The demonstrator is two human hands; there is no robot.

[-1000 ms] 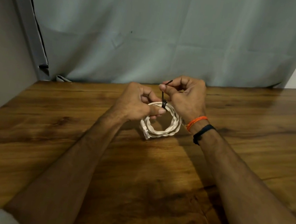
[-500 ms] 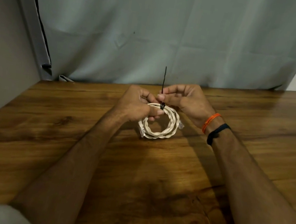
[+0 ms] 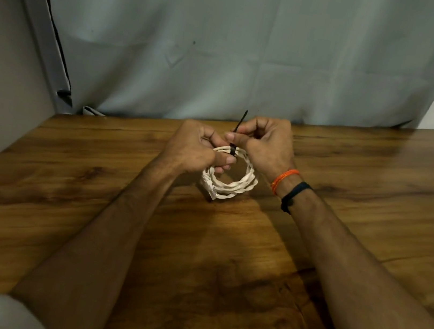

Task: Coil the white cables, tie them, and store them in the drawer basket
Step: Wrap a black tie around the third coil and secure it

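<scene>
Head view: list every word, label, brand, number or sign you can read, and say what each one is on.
None: no readable text anywhere in this view.
White cable and its plug: no print visible.
Black tie: plain.
Black wristband and orange thread: no markings.
Curtain and wooden table: no labels or signs.

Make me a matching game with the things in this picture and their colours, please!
Things:
1. coiled cable
2. cable tie
3. thread band on the right wrist
4. table

Colours:
A. orange
B. brown wood
C. white
D. black

Pairs: 1-C, 2-D, 3-A, 4-B
</scene>
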